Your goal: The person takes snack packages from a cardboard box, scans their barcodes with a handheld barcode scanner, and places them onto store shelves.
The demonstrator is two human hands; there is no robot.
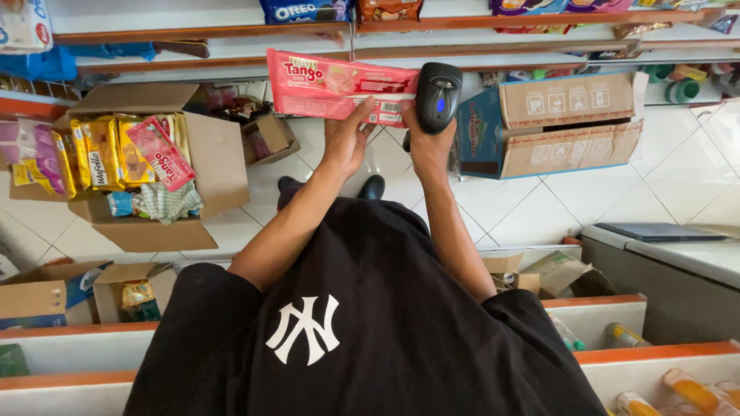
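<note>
Shelves above 2 cardboard boxes (146,166): left hand (347,139) grips pink wafer pack (339,86), right hand (428,142) clutches black scanner (438,96).

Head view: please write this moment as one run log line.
left hand: holds pink wafer pack | right hand: holds black scanner at pack

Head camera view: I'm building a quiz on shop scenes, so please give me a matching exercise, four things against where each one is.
Things:
1. pink wafer pack
2. black barcode scanner
3. open cardboard box of yellow snack packs
4. black shoes

Places:
A. on the white tiled floor, between the forearms
B. in the right hand
C. on the floor, at the picture's left
D. in the left hand

Pairs: 1-D, 2-B, 3-C, 4-A
</note>
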